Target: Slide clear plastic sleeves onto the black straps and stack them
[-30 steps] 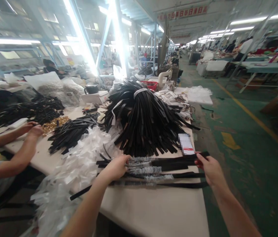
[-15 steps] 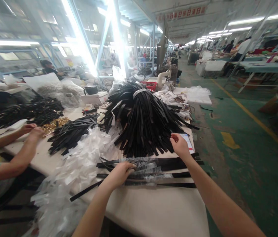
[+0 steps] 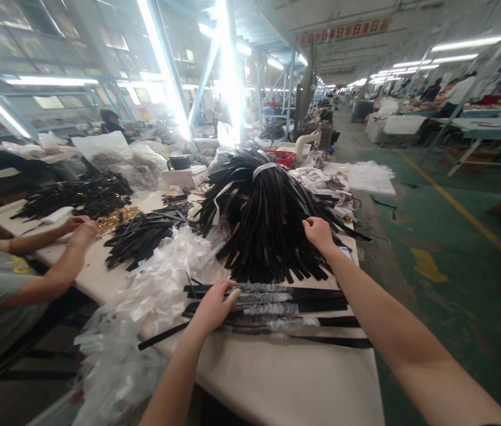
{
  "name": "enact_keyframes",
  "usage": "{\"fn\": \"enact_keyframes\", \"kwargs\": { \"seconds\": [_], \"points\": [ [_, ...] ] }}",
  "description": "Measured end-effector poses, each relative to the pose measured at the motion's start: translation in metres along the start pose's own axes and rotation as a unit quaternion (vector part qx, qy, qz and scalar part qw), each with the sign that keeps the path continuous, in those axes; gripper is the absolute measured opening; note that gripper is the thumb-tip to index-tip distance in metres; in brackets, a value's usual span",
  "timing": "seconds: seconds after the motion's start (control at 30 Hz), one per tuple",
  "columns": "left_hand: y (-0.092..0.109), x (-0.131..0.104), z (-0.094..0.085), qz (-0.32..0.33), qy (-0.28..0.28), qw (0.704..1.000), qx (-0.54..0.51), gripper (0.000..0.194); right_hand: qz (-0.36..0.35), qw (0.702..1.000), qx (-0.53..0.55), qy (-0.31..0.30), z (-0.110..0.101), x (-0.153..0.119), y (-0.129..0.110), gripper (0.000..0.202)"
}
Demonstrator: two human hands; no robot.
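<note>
A big bundle of black straps point(image 3: 272, 219), tied near the top with a pale band, fans out over the table. My right hand point(image 3: 320, 235) is at the bundle's right side, fingertips pinched against a strap. In front lie several black straps point(image 3: 321, 302) side by side, their middles covered by crinkled clear plastic sleeves point(image 3: 272, 309). My left hand point(image 3: 215, 305) rests over the left part of these straps, fingers bent and close to the thumb; what is between them is hidden. A heap of thin white plastic point(image 3: 170, 260) lies left of it.
A co-worker's hands point(image 3: 82, 229) are at the left by gold-coloured pieces point(image 3: 119, 219) and a smaller pile of black straps point(image 3: 146, 234). A white box point(image 3: 185, 176) and a red basket point(image 3: 282, 157) stand behind. The table point(image 3: 295, 378) ends at the right, beside a green floor point(image 3: 392, 236).
My right hand has moved up from beside a phone-like screen to the bundle's side. My left hand has stayed over the sleeved straps, which now show more spread apart. The view has turned slightly left.
</note>
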State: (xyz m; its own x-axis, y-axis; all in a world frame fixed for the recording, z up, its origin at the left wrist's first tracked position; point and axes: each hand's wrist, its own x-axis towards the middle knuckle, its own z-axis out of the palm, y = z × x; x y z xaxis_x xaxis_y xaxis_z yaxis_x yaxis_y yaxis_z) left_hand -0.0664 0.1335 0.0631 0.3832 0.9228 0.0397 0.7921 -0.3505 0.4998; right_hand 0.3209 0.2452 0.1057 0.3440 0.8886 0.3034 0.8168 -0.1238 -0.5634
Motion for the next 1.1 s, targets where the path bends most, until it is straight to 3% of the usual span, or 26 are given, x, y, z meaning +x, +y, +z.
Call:
{"fn": "enact_keyframes", "kwargs": {
  "seconds": [0.13, 0.23, 0.33, 0.4, 0.47, 0.57, 0.7, 0.8, 0.93, 1.03, 1.1],
  "points": [
    [-0.03, -0.013, -0.003, 0.014, 0.007, 1.0, 0.014, 0.022, -0.006, 1.0, -0.011, 0.005, -0.016, -0.001, -0.01, 0.034],
    [-0.033, -0.018, 0.003, 0.027, 0.014, 0.999, 0.016, 0.02, -0.017, 1.0, -0.005, 0.003, -0.032, -0.013, -0.029, 0.031],
    [-0.029, -0.019, 0.008, 0.021, 0.038, 0.999, 0.006, 0.018, -0.076, 0.996, 0.043, -0.027, -0.057, -0.048, -0.054, 0.032],
    [-0.027, -0.02, 0.01, 0.014, 0.045, 0.999, -0.002, 0.016, -0.164, 0.976, 0.121, -0.081, -0.078, -0.083, -0.07, 0.029],
    [-0.028, -0.019, 0.008, 0.015, 0.04, 0.999, -0.01, 0.015, -0.239, 0.95, 0.181, -0.095, -0.099, -0.121, -0.082, 0.02],
    [-0.033, -0.008, 0.001, 0.02, 0.049, 0.998, -0.017, 0.017, -0.289, 0.902, 0.285, -0.147, -0.126, -0.169, -0.096, 0.011],
    [-0.044, 0.03, -0.014, -0.06, 0.142, 0.986, 0.067, 0.023, -0.321, 0.847, 0.357, -0.228, -0.145, -0.203, -0.109, 0.008],
    [-0.051, 0.066, -0.022, -0.098, 0.179, 0.972, 0.119, 0.032, -0.324, 0.843, 0.36, -0.235, -0.147, -0.209, -0.118, 0.008],
    [-0.056, 0.098, -0.026, -0.11, 0.186, 0.966, 0.14, 0.047, -0.29, 0.854, 0.397, -0.17, -0.137, -0.214, -0.123, 0.012],
    [-0.062, 0.109, -0.03, -0.13, 0.188, 0.962, 0.149, 0.05, -0.196, 0.837, 0.487, -0.155, -0.133, -0.226, -0.123, 0.009],
    [-0.065, 0.111, -0.033, -0.139, 0.181, 0.962, 0.151, 0.04, -0.108, 0.801, 0.566, -0.163, -0.137, -0.238, -0.122, 0.008]
  ]
}}
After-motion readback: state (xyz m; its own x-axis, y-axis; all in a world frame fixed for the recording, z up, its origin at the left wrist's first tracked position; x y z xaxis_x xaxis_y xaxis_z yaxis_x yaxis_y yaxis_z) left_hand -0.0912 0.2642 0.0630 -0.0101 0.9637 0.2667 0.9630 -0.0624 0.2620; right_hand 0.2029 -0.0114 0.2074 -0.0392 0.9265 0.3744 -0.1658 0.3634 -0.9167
